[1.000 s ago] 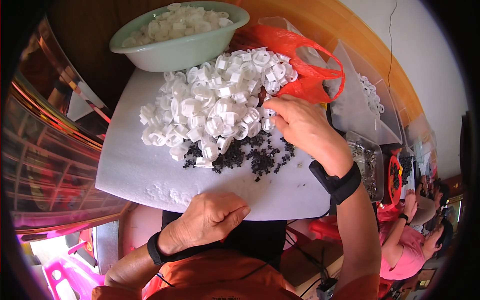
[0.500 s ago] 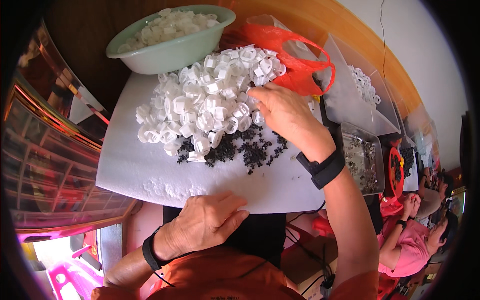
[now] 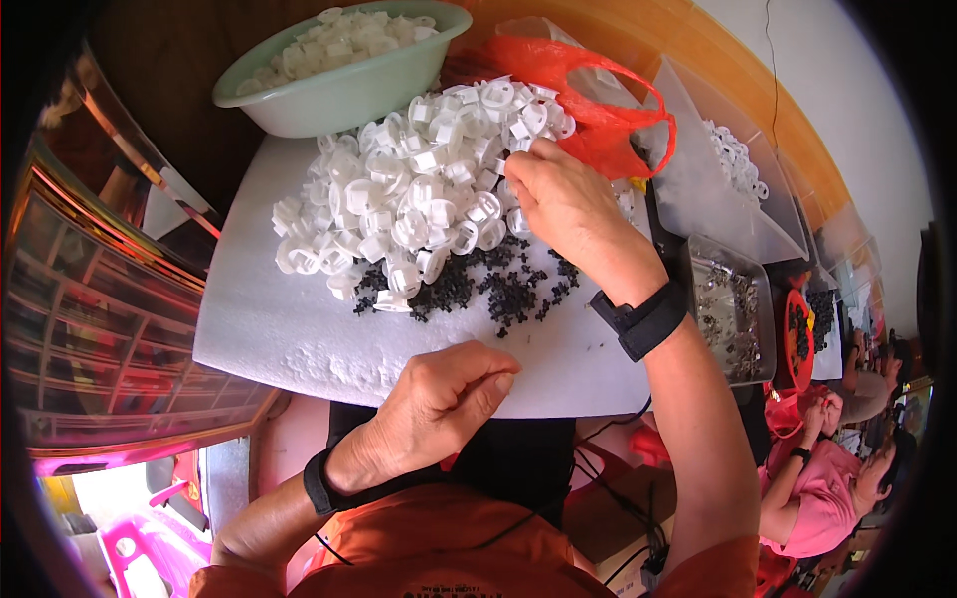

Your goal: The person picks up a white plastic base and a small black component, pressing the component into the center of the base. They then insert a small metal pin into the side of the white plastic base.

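My right hand (image 3: 571, 204) reaches to the right edge of a heap of round white plastic parts (image 3: 424, 169). Its fingers curl downward and are partly hidden, so what they grip, if anything, cannot be made out. Over the near edge of the white foam-like work surface (image 3: 329, 344) is my left hand (image 3: 439, 399). Its fingers are bent inward with the thumb lying against the index side, and anything inside is hidden. Small black cross-shaped pieces (image 3: 510, 297) lie scattered between the two hands, along the near side of the heap.
At the back left stands a pale green basin (image 3: 339, 100) full of white parts. A red plastic bag (image 3: 608, 120) lies behind the heap. To the right are a clear bin (image 3: 688, 189) and a metal tray (image 3: 771, 329) of small pieces. A person in pink (image 3: 822, 498) sits farther right.
My left hand has moved up and slightly right over the near edge, its fingers more curled. My right hand has shifted slightly right and its fingers have drawn in.
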Demonstrator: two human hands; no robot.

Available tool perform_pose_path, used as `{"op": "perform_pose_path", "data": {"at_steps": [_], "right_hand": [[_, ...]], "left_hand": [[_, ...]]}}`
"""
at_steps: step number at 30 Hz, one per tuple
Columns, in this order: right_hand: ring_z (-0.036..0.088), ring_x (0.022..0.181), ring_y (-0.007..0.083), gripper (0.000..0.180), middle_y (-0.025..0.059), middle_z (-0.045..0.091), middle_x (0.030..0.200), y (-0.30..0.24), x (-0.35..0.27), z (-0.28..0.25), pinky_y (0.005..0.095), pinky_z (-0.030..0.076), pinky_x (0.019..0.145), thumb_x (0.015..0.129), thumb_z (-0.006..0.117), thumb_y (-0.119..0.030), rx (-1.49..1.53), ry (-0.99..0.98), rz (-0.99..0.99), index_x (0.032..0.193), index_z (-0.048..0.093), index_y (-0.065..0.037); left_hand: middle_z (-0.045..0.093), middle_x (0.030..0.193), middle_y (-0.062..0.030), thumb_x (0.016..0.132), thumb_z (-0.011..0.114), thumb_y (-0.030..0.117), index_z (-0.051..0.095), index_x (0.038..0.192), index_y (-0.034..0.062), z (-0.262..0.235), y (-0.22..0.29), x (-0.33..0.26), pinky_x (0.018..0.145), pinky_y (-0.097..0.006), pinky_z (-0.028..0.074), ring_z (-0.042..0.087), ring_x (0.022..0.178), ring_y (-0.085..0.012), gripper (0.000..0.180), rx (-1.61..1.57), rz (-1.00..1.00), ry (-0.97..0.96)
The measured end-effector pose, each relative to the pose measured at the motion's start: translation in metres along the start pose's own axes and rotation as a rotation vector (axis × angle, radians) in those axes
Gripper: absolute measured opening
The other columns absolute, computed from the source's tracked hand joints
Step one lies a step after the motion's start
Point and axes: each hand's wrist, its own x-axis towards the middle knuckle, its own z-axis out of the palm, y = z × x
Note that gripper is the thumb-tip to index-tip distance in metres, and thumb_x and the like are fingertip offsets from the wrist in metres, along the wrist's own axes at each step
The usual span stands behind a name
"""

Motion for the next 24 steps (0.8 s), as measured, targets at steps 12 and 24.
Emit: {"op": "perform_pose_path", "data": {"at_steps": [12,24], "right_hand": [[0.05,0.061,0.014,0.013,0.0057,0.055,0.068,-0.024,-0.036,-0.059,0.03,0.041,0.055,0.089,0.057,-0.013,0.567,-0.249,0.259,0.088,0.057,0.0],[0.046,0.064,0.0031,0.011,-0.0021,0.052,0.072,-0.049,-0.097,-0.051,0.0216,0.039,0.055,0.093,0.057,-0.011,1.053,-0.322,0.436,0.09,0.057,-0.001]], "left_hand": [[0.058,0.099,-0.0085,0.096,0.049,0.011,0.034,0.137,-0.0016,-0.013,0.002,0.009,0.07,-0.026,0.048,0.056,0.076,-0.011,0.045,-0.446,-0.309,0.006],[0.064,0.091,-0.0076,0.094,0.055,0.01,0.051,0.129,-0.0002,0.0,-0.001,0.011,0.067,-0.023,0.05,0.059,0.073,-0.0097,0.036,-0.582,-0.339,0.113]]}}
